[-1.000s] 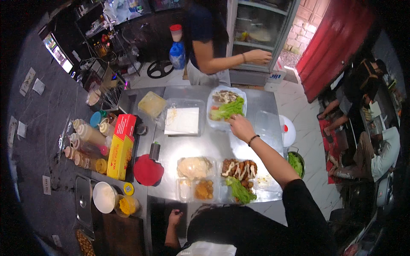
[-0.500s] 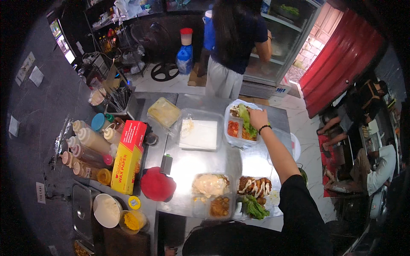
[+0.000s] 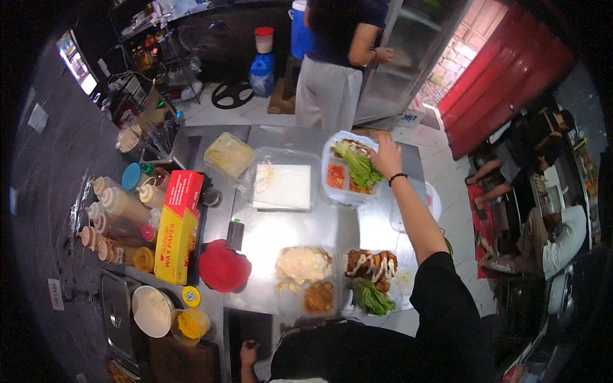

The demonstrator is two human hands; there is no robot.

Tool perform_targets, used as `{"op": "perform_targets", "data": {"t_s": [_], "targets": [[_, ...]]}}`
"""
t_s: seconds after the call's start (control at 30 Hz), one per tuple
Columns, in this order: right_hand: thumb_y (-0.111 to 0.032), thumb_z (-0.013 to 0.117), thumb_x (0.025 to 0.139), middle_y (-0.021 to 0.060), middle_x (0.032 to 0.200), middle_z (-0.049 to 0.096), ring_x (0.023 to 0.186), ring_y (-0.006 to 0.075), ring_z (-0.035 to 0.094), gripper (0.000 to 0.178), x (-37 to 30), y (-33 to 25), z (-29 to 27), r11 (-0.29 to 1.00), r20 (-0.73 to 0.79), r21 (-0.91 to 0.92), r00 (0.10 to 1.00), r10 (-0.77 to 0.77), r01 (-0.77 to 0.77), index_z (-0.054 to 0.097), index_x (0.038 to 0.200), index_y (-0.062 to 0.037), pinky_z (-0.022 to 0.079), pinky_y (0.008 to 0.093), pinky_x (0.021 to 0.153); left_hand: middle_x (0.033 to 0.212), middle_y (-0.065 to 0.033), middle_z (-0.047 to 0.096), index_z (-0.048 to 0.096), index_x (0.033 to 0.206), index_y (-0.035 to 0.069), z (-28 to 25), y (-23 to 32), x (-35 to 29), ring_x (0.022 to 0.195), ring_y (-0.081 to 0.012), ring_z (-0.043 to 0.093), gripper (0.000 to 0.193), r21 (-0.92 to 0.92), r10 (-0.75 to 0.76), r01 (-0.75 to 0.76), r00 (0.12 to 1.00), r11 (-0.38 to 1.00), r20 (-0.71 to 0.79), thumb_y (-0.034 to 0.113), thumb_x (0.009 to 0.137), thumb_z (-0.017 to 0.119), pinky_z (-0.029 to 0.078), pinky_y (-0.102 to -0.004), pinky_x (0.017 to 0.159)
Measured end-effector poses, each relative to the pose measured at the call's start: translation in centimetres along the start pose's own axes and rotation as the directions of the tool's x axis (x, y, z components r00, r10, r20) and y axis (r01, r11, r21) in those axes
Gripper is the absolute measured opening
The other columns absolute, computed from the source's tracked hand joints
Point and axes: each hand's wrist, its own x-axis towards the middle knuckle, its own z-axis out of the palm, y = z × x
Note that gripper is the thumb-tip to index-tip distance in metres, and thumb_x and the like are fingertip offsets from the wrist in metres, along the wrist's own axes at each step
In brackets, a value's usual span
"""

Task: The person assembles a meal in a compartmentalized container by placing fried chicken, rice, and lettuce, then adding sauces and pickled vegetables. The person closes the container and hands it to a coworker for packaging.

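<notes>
My right hand (image 3: 386,157), with a dark bracelet at the wrist, is at the right rim of a white compartment tray (image 3: 330,191). Its fingers are apart, beside a green lettuce leaf (image 3: 363,171) lying over the food. Red chopped food (image 3: 336,175) fills one compartment. Low at the table's near edge, my left hand (image 3: 249,352) hangs with curled fingers; whether anything is in them is too small to make out. Nearer me stand a clear tray with creamy-topped food (image 3: 304,263) and another holding sauce-striped fried pieces (image 3: 371,264) and lettuce (image 3: 372,298).
A clear container with white sheets (image 3: 282,187) lies mid-table. To its left are a wax paper box (image 3: 179,226), squeeze bottles (image 3: 121,198) and a red round item (image 3: 223,267). A bowl (image 3: 153,311) and a tub of yellow shreds (image 3: 189,324) sit near left. Another person (image 3: 332,70) stands beyond the table.
My right hand has come off the lettuce to the tray's right rim, leaving the leaf on the food. My left hand has come into view. The other person has turned, and the view has shifted.
</notes>
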Motion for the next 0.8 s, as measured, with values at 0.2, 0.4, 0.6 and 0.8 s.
{"op": "perform_targets", "data": {"t_s": [0.2, 0.4, 0.6, 0.8], "targets": [[-0.018, 0.068, 0.081, 0.0167, 0.111, 0.06, 0.105, 0.0346, 0.057, 0.039, -8.6, 13.0, -7.9, 0.991, -0.074, 0.12, 0.994, 0.075, -0.066, 0.057, 0.117, -0.0053, 0.045, 0.0426, 0.09, 0.097, -0.0105, 0.064, 0.055, 0.109, 0.003, 1.7, -0.1, -1.8, 0.087, -0.0203, 0.062, 0.034, -0.171, 0.022, -0.002, 0.993, 0.985, 0.117, 0.011, 0.078, 0.068, 0.05, -0.0327, 0.078], [-0.018, 0.069, 0.08, 0.0176, 0.098, 0.063, 0.092, 0.0343, 0.06, 0.033, -29.6, 25.9, -7.3, 0.926, 0.112, 0.08, 0.927, 0.358, -0.368, 0.059, 0.104, 0.001, 0.049, 0.0411, 0.082, 0.091, -0.0097, 0.066, 0.055, 0.11, 0.004, 4.1, 1.4, -1.5, 0.078, -0.0197, 0.063, 0.033, 0.075, 0.004, -0.021, 0.974, 0.997, 0.228, 0.013, 0.08, 0.066, 0.052, -0.0344, 0.07], [-0.023, 0.066, 0.088, 0.0088, 0.093, 0.066, 0.086, 0.0161, 0.061, 0.028, -46.9, 31.2, -0.3, 0.583, 0.312, 0.368, 0.687, 0.657, -0.724, 0.061, 0.104, -0.0004, 0.049, 0.0296, 0.078, 0.095, -0.0119, 0.068, 0.057, 0.114, 0.003, 9.6, 8.6, -1.9, 0.083, -0.0198, 0.064, 0.037, 0.294, 0.115, -0.172, 0.973, 0.94, 0.202, 0.018, 0.083, 0.069, 0.051, -0.0324, 0.075], [-0.024, 0.063, 0.092, 0.0083, 0.094, 0.066, 0.085, 0.0161, 0.061, 0.03, -45.7, 30.2, -2.6, 0.594, 0.327, 0.402, 0.715, 0.618, -0.697, 0.06, 0.11, -0.0012, 0.049, 0.0308, 0.077, 0.111, -0.0175, 0.065, 0.055, 0.12, -0.001, 15.8, 13.4, -3.9, 0.097, -0.0244, 0.064, 0.045, 0.215, 0.274, -0.349, 0.909, 0.912, 0.313, 0.022, 0.084, 0.068, 0.05, -0.0338, 0.086]]}}
